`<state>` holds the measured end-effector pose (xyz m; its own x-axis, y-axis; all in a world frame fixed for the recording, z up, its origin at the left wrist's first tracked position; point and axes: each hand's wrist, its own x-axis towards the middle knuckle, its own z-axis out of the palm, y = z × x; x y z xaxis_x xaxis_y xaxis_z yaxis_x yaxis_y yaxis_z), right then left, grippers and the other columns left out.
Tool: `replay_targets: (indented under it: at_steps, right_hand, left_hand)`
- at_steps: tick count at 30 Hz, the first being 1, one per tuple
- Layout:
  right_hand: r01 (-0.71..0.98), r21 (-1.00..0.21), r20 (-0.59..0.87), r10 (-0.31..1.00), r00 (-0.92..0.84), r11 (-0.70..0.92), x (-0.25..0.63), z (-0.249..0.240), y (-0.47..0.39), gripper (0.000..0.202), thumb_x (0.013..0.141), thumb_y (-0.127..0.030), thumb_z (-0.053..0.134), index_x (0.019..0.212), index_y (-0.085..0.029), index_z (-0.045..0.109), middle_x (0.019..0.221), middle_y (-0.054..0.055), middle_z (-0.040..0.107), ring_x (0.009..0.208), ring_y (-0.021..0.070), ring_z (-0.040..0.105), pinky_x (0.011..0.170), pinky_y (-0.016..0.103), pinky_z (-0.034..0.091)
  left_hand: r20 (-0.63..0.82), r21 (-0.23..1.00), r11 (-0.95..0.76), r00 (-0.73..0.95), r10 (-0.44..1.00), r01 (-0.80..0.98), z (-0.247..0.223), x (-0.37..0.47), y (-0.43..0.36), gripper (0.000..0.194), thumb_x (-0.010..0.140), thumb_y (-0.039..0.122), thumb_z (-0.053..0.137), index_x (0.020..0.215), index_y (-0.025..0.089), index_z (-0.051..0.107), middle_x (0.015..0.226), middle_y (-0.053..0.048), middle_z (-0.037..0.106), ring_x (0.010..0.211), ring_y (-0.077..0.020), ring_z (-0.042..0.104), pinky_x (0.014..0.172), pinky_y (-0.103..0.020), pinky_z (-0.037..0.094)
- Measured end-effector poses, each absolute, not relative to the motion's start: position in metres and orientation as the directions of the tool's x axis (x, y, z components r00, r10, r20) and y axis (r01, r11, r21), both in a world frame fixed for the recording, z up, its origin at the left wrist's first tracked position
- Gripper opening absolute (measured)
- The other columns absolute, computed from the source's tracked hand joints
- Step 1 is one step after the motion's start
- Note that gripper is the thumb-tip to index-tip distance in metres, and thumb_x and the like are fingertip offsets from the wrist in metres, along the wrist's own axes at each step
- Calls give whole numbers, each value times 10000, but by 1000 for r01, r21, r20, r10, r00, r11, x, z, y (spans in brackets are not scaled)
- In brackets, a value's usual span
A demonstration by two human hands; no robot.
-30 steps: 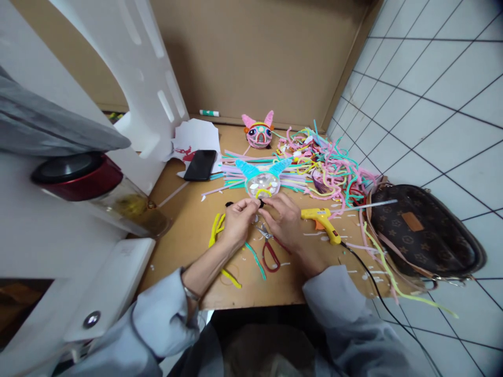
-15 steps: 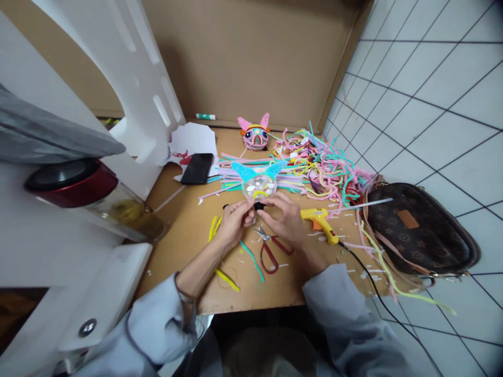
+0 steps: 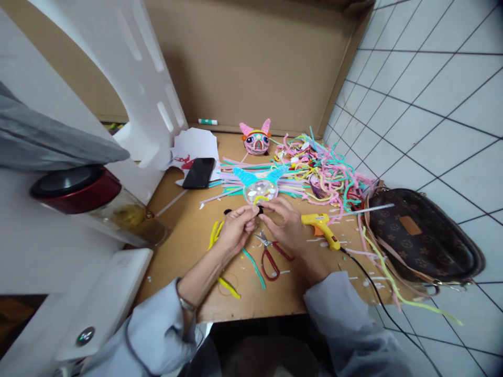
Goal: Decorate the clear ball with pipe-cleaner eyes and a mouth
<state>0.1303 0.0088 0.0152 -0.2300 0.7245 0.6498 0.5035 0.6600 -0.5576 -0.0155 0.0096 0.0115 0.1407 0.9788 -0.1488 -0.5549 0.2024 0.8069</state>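
Between my fingertips is a small black fuzzy piece (image 3: 260, 210), partly covered by them. My left hand (image 3: 238, 226) pinches it from the left, and my right hand (image 3: 283, 222) has thumb and fingers closed on its right side. Just beyond my hands lies a clear round shape with blue ears (image 3: 261, 190) and a yellow curved strip at its lower edge. Red-handled scissors (image 3: 270, 262) rest partly open below my right hand. A teal pipe cleaner (image 3: 255, 268) and yellow pipe cleaners (image 3: 229, 287) lie near my left forearm.
A yellow glue gun (image 3: 323, 228) with a black cord lies right, beside a brown handbag (image 3: 426, 235). Behind are a pink-eared figure (image 3: 257, 142) and tangled pipe cleaners (image 3: 334, 173). A black phone (image 3: 199, 173) sits on paper; a glass jar (image 3: 126, 214) stands left.
The whole view has shifted slightly, with objects sitting lower in the frame. My fingers have closed further over the black piece, so less of it shows.
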Motion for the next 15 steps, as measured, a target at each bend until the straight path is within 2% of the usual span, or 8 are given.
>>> replay_targets:
  at_steps: [7, 10, 15]
  right_hand:
    - [569, -488, 671, 701, -241, 662, 130, 13, 9, 187, 875, -235, 620, 1056, -232, 668, 961, 76, 685, 909, 219, 650, 793, 375, 539]
    - [571, -497, 657, 713, -245, 654, 130, 14, 9, 179, 880, -276, 630, 1052, -239, 665, 964, 74, 684, 909, 222, 650, 794, 381, 538]
    - [568, -495, 658, 711, -250, 658, 131, 13, 9, 159, 888, -247, 607, 1037, -232, 661, 951, 69, 673, 907, 214, 640, 792, 370, 530]
  left_hand:
    - [-214, 694, 277, 177, 961, -665, 7, -12, 10, 395, 501, 292, 904, 648, 113, 584, 493, 90, 385, 445, 2, 282, 418, -139, 189]
    - [-235, 669, 293, 179, 955, -683, 6, -12, 10, 393, 487, 259, 907, 659, 107, 588, 494, 90, 396, 439, 7, 284, 412, -130, 189]
    - [-237, 655, 323, 220, 946, -683, 7, -11, 9, 364, 545, 243, 881, 652, 121, 555, 499, 92, 382, 440, 4, 287, 411, -123, 206]
